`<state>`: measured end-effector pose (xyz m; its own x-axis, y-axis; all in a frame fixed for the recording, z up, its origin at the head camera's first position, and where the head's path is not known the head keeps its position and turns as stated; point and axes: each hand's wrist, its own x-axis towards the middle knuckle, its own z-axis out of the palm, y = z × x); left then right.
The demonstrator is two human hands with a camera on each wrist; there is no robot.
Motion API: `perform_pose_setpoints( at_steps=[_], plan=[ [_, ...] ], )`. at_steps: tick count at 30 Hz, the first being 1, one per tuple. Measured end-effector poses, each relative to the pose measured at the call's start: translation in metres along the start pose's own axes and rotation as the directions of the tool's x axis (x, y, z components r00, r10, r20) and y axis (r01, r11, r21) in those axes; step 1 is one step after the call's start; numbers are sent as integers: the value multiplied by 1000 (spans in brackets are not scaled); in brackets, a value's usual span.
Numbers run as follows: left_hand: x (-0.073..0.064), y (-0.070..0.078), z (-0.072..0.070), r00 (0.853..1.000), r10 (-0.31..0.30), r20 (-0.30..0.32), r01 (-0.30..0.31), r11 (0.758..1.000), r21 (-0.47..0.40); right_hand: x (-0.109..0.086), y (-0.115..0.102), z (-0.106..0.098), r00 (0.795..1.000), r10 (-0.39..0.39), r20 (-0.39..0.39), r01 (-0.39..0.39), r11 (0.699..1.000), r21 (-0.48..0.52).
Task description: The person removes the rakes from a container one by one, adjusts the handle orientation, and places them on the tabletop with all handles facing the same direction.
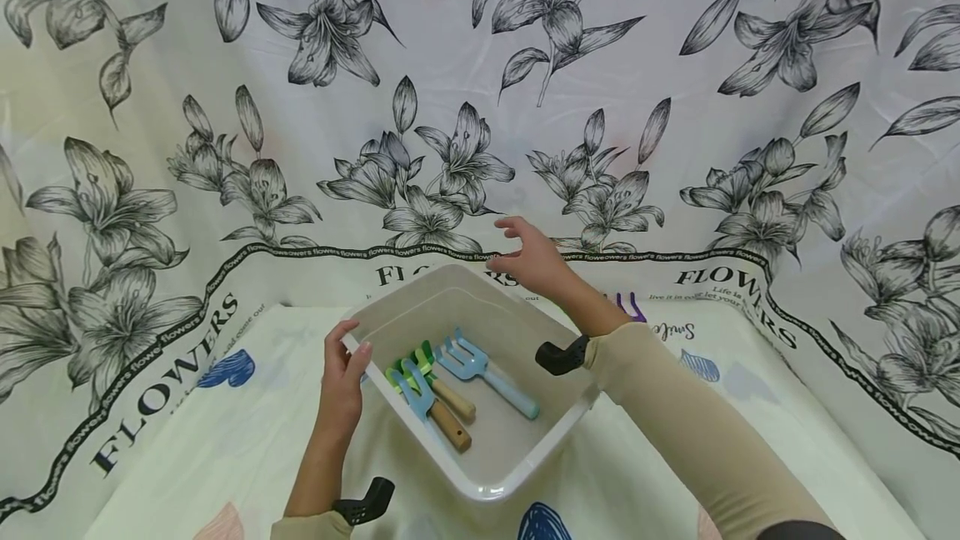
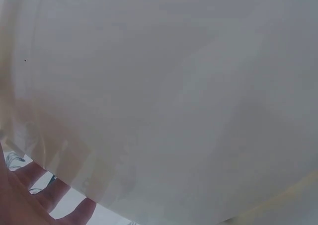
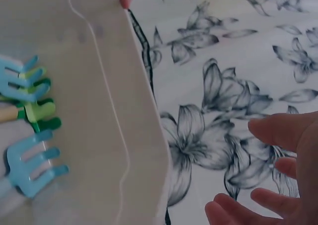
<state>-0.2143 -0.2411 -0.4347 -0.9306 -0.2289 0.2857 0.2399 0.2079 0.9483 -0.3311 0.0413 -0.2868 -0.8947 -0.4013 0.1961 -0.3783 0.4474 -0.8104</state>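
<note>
Head view: the left hand (image 1: 345, 377) grips the rim of a bin (image 1: 483, 490) holding small forks (image 1: 472, 365), seemingly steadying it; the right hand (image 1: 536, 258) is near its far rim. Left wrist: fingers at the edge. Right wrist: fingers apart, empty; the next move probably calls for closing them

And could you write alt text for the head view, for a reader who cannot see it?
A person's left hand grips the rim of a pale plastic bin holding blue and green garden hand forks; the empty right hand hovers near its far corner. Behind is lily-print cloth.
</note>
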Motion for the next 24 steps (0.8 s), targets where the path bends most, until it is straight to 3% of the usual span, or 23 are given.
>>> perform_pose_setpoints(
  at_steps=[4, 8, 14, 19, 24],
  plan=[
    [0, 0, 0, 1000, -8, -2, 8, 1000, 4, 6, -9, 18, 995, -5, 95, 2, 999, 32],
    [-1, 1, 0, 1000, 2, -10, -2, 1000, 9, 11, -13, 37, 977, 26, 211, -44, 996, 81],
    [-1, 0, 1, 1000, 23, -14, -23, 1000, -8, 16, -4, 64, 954, 80, 290, -119, 986, 120],
    [0, -1, 1, 999, 34, 6, -34, 999, -22, 16, 16, 78, 916, 119, 383, -104, 993, -60],
    [2, -2, -1, 999, 49, 6, -49, 998, -26, 13, 23, 82, 869, 186, 459, -94, 972, -215]
  ],
)
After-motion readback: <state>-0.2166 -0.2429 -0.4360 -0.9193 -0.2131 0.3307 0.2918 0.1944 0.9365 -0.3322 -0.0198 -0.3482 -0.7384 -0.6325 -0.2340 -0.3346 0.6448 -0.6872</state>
